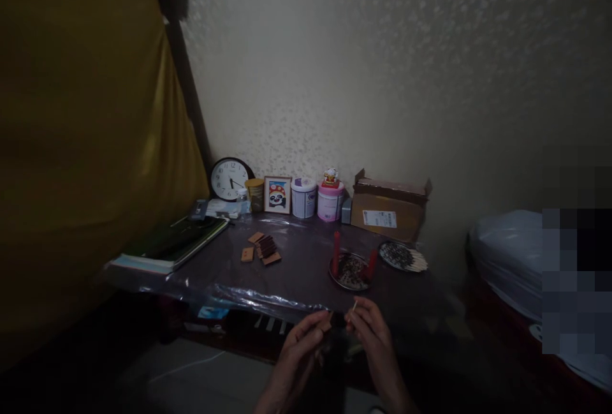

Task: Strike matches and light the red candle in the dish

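Both my hands are raised in front of the near edge of a dark table (306, 273) covered in clear plastic. My left hand (301, 344) is closed on a small brown matchbox (327, 325). My right hand (370, 331) pinches a thin matchstick (354, 307) that points up, close to the box. Just beyond my hands stands a round metal dish (351, 272) with two red candles (336, 249) in it. To its right, a second plate (401, 256) holds many used matchsticks. Several small brown matchboxes (264, 248) lie on the table to the left.
Along the wall stand a clock (229, 179), a framed panda picture (277, 194), two tins (304, 197), a pink jar (329, 200) and an open cardboard box (389, 207). Books (176, 245) lie at the left edge. A yellow curtain (81, 146) hangs left; a plastic-wrapped bundle (507, 254) sits right.
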The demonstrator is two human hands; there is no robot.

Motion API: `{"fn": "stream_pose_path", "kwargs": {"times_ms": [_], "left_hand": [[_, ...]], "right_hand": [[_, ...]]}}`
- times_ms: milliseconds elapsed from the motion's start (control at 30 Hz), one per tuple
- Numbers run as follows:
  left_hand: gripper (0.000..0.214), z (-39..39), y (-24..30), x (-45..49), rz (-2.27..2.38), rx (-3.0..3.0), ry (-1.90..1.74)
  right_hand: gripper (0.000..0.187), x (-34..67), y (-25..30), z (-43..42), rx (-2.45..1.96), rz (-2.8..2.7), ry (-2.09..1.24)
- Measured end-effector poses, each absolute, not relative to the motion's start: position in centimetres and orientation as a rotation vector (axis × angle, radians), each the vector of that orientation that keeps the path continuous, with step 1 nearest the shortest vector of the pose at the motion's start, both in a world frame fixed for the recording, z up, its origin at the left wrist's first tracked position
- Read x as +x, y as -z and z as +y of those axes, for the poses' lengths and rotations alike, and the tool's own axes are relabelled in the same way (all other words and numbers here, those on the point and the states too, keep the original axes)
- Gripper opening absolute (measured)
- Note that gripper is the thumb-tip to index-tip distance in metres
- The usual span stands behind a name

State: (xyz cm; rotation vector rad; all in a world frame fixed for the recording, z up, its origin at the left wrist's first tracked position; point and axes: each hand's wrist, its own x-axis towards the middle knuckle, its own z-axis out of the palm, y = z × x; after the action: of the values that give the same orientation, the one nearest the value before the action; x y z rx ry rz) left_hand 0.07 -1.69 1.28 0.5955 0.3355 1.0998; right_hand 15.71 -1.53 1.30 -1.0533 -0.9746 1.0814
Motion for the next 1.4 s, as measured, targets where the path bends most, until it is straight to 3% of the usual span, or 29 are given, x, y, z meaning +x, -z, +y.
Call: {"fn": "stream_pose_path", "kwargs": {"times_ms": [533, 1400], "left_hand": [[0.016, -1.3, -0.1, 0.5, 0.322, 0.559, -1.143], [0.02, -1.5, -0.6, 0.5, 0.388, 0.543, -1.161]], "right_hand": [[0.028, 15.8, -1.1, -1.4, -1.045, -0.993, -1.048], [0.023, 15.3, -1.5, -1.6, -1.075, -1.022, -0.987]]}}
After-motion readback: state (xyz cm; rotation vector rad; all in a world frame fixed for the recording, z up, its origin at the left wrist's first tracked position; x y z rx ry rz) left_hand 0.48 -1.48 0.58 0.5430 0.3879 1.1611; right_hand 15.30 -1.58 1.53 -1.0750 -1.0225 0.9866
